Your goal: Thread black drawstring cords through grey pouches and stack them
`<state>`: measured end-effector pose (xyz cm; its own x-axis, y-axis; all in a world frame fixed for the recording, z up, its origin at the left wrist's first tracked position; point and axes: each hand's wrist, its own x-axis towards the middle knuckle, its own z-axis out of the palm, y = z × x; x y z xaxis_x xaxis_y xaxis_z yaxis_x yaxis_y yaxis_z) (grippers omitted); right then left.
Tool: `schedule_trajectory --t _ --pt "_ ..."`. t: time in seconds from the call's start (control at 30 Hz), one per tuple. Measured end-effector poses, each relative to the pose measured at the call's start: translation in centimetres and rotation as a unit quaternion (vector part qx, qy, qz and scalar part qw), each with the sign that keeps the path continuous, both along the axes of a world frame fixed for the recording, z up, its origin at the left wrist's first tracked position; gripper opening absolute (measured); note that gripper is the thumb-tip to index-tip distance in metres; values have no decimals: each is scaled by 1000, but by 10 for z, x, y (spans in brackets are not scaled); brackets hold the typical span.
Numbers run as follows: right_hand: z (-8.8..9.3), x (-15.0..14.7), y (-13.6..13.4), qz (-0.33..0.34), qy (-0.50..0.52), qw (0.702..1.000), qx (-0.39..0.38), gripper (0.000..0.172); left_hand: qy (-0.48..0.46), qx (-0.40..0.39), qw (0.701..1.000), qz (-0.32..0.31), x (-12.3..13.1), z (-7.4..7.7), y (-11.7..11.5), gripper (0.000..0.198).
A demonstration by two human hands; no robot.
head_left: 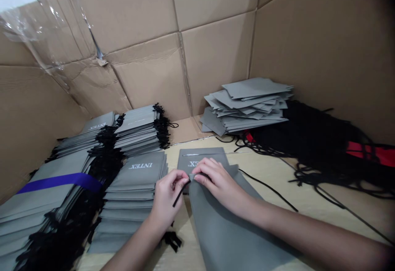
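Observation:
A grey fabric pouch [228, 225] hangs down from between my hands, over the pale tabletop. My left hand [169, 190] pinches a short black cord [181, 193] right beside the pouch's upper corner. Thumb and fingers of my right hand [212, 178] are closed on that same corner. Behind my hands lies another grey pouch [200, 155] with white lettering, a thin metallic rod [197, 154] across it. A black cord [268, 186] trails from the right side of the held pouch toward the right forearm.
Stacks of grey pouches with black cords [129, 197] stand at left, one crossed by a purple band [61, 181]. At back right are a pile of grey pieces [249, 102] and a heap of black cords [317, 139] with red bands. Cardboard walls [216, 52] enclose the table.

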<state>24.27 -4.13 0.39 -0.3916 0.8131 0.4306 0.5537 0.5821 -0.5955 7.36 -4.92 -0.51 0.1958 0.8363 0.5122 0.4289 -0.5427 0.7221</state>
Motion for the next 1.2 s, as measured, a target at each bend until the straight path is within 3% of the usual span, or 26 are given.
schedule_trajectory --t 0.27,0.47,0.6,0.7,0.8,0.93,1.07,1.2 --pt "4 1 0 -8 -5 1000 -5 17 -91 -59 994 -8 2 2 0 13" --pt "3 3 3 -17 -1 1000 -1 21 -207 -166 964 -29 1 1 6 20" --pt "2 3 4 -24 -2 1000 8 20 -211 -186 957 -67 0 1 10 23" --pt "2 3 3 -24 -7 1000 17 17 -144 -153 975 -72 -2 1 10 21" --pt "2 2 2 -16 -17 999 34 16 3 -53 998 -33 -5 1 7 13" --pt "-2 1 2 -14 -29 998 55 13 118 91 989 3 -9 1 4 10" --pt "-4 0 3 -9 -17 999 39 15 119 154 981 28 -8 1 0 15" --pt "-1 0 5 0 6 999 31 15 23 130 990 54 -2 1 -4 13"
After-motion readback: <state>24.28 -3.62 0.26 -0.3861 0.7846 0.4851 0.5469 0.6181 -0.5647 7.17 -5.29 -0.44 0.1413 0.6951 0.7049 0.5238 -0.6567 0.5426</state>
